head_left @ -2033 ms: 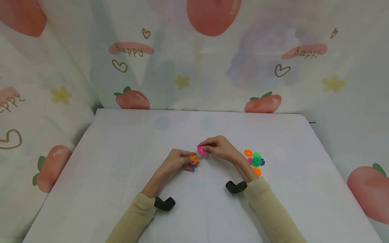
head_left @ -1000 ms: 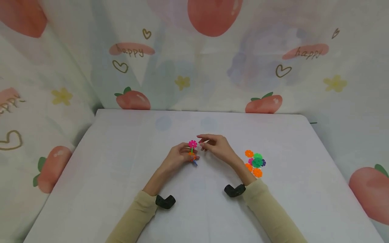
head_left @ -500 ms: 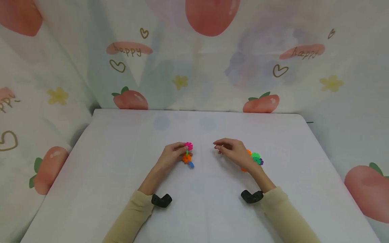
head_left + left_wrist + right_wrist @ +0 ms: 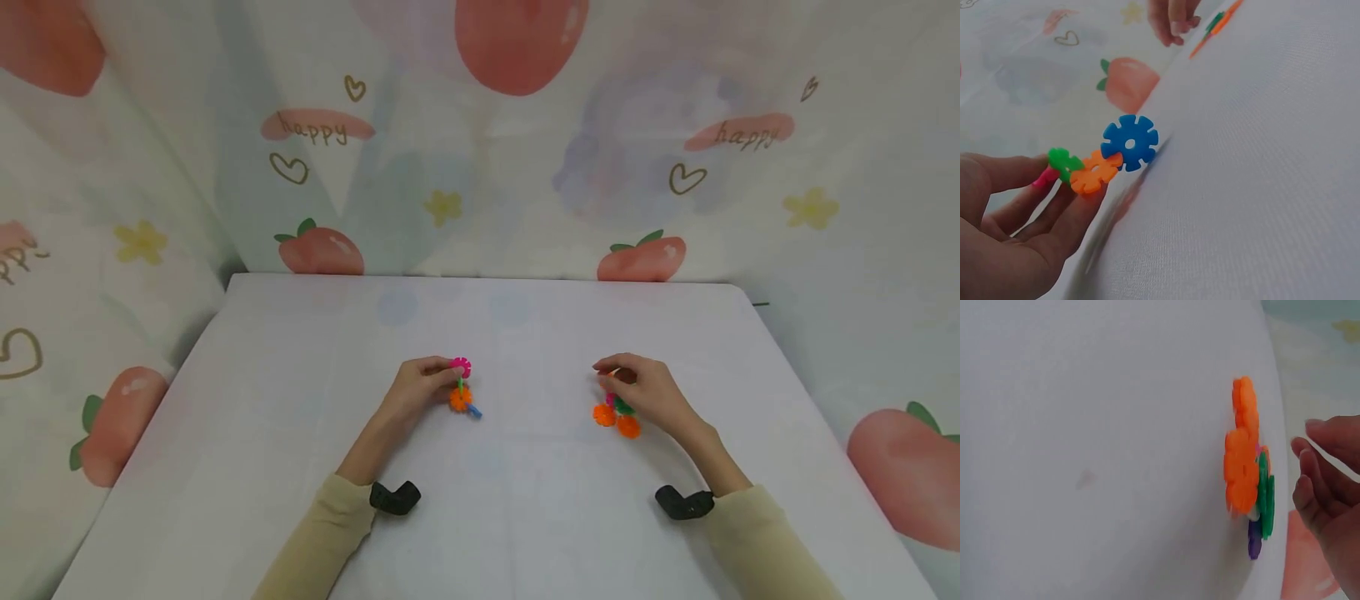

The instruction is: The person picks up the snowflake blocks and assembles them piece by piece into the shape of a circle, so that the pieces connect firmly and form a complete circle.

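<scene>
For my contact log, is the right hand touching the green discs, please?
Apart: the right wrist view shows a gap between the right hand and the green discs.

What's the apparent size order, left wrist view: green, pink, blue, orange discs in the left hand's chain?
Blue disc
Orange disc
Green disc
Pink disc, partly hidden, so ranked by its visible part only
</scene>
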`<action>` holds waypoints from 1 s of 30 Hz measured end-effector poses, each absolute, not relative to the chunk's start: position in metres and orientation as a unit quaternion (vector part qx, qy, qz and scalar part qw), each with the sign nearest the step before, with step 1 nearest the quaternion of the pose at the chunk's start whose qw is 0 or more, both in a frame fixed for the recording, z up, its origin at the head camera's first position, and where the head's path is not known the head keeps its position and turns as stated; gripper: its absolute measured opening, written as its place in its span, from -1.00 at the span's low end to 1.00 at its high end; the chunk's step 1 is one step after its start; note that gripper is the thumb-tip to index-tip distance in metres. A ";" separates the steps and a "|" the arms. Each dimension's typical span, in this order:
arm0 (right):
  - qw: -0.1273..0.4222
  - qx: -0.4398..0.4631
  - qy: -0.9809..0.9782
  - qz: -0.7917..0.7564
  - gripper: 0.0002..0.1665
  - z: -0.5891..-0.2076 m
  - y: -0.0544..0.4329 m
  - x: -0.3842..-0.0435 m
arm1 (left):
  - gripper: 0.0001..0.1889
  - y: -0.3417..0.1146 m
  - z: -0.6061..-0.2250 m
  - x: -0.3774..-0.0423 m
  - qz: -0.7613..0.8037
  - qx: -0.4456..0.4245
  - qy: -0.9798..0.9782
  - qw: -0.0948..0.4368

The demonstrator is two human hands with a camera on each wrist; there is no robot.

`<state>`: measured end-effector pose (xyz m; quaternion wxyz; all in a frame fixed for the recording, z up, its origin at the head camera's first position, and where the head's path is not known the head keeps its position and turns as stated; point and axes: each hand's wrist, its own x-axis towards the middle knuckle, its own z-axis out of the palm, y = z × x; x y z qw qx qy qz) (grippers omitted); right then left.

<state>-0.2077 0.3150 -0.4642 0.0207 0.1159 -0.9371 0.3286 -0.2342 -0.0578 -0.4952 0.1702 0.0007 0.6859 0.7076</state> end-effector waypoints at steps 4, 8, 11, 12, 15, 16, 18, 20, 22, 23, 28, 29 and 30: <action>0.030 0.093 -0.952 0.292 -0.74 -0.464 0.323 -0.207 | -0.71 -0.062 -0.496 -0.232 0.712 -0.006 0.679 0.182; 0.007 0.080 -0.961 0.264 -0.64 -0.465 0.323 -0.211 | -0.72 -0.065 -0.496 -0.231 0.720 -0.013 0.669 0.184; -0.010 0.076 -0.966 0.246 -0.58 -0.466 0.319 -0.216 | -0.71 -0.065 -0.497 -0.232 0.725 -0.008 0.663 0.185; -0.015 0.076 -0.967 0.242 -0.58 -0.466 0.318 -0.217 | -0.71 -0.064 -0.497 -0.232 0.726 -0.006 0.662 0.186; -0.023 0.069 -0.966 0.247 -0.62 -0.465 0.315 -0.220 | -0.70 -0.063 -0.499 -0.233 0.728 0.004 0.659 0.192; -0.024 0.071 -0.965 0.252 -0.64 -0.465 0.314 -0.220 | -0.69 -0.063 -0.499 -0.234 0.727 0.006 0.658 0.194; -0.025 0.074 -0.961 0.266 -0.67 -0.464 0.310 -0.221 | -0.68 -0.062 -0.500 -0.234 0.726 0.007 0.660 0.195; -0.024 0.080 -0.956 0.281 -0.69 -0.465 0.306 -0.222 | -0.68 -0.062 -0.501 -0.235 0.724 0.006 0.661 0.196; -0.020 0.088 -0.951 0.295 -0.72 -0.466 0.299 -0.223 | -0.69 -0.062 -0.501 -0.234 0.722 0.005 0.663 0.196; -0.019 0.090 -0.949 0.302 -0.73 -0.466 0.295 -0.224 | -0.69 -0.062 -0.501 -0.234 0.721 0.004 0.664 0.196; -0.004 0.123 -0.935 0.334 -0.78 -0.468 0.275 -0.228 | -0.68 -0.062 -0.501 -0.233 0.718 0.002 0.668 0.195; -0.001 0.130 -0.932 0.339 -0.79 -0.468 0.271 -0.229 | -0.68 -0.062 -0.501 -0.233 0.719 0.000 0.667 0.195; 0.001 0.139 -0.928 0.346 -0.79 -0.468 0.267 -0.230 | -0.68 -0.062 -0.501 -0.232 0.722 -0.002 0.664 0.195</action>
